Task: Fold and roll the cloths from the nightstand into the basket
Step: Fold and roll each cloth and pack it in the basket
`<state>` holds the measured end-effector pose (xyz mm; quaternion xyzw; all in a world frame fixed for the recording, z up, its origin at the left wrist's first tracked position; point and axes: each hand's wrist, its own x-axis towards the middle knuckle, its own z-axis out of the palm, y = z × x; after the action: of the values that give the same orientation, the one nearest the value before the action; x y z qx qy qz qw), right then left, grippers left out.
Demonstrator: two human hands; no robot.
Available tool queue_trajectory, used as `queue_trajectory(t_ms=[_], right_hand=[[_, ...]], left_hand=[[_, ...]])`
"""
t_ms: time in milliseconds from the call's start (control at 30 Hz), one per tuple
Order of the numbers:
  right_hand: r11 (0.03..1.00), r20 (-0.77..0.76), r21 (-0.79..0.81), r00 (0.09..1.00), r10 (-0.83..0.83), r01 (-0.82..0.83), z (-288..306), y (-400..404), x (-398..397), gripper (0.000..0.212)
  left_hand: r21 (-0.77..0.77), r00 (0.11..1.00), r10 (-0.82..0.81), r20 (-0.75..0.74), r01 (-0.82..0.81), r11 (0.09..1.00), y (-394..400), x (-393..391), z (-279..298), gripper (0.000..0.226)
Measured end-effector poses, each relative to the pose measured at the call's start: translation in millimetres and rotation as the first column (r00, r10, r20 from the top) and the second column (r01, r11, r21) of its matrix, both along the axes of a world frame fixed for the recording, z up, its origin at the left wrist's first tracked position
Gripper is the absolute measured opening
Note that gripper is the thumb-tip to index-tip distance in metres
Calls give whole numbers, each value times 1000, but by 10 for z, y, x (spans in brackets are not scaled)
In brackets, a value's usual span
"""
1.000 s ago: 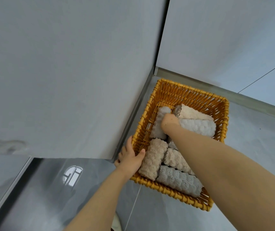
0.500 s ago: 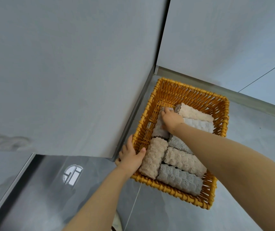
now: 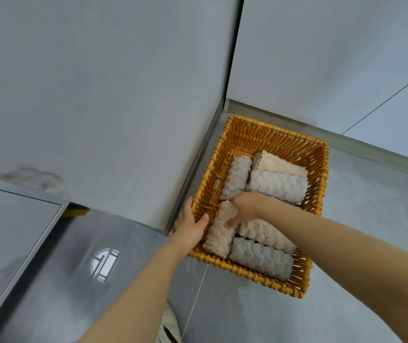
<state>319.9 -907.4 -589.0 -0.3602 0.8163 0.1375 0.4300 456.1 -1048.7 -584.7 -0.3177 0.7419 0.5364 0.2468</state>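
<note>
- Six rolled cloths are seen packed in the orange wicker basket [image 3: 267,134], which stands on the grey floor [image 3: 346,305] in the corner beside a grey cabinet panel [image 3: 99,95].
- The basket's near-left rim is gripped by the left hand [image 3: 190,229], thumb inside and fingers outside; this hold should be kept firm so the basket is not pushed along the floor.
- The beige roll [image 3: 219,233] at the near left is pressed by the right hand [image 3: 243,209] with its fingers extended; nothing is pinched.
- The roll is best pushed down and toward the left wall, so that it sits snug beside its neighbours without unrolling.
- Pressure should be spread along the roll, judged soft and springy.
</note>
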Motion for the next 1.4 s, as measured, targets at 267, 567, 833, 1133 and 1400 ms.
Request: queue_trajectory(t_ms=[267, 567, 833, 1133, 1400], right_hand=[[987, 136, -66, 981, -139, 149, -100, -43, -39, 93], [978, 106, -117, 981, -160, 172, -114, -46, 74, 97], [809, 84, -443, 916, -392, 386, 378, 202, 218, 49], [854, -250, -456, 885, -392, 249, 560, 555, -16, 51], [930, -353, -133, 860, -368, 343, 261, 941, -286, 58]], left_hand=[[-17, 1000, -12, 2, 12, 1000, -7, -26, -12, 69], [41, 997, 69, -33, -67, 997, -5, 0, -3, 68], [-117, 990, 27, -137, -44, 992, -6, 112, 537, 49], [-31, 976, -37, -216, 31, 999, 11, 367, 1297, 34], [20, 990, -22, -142, 25, 999, 239, 344, 1125, 33]])
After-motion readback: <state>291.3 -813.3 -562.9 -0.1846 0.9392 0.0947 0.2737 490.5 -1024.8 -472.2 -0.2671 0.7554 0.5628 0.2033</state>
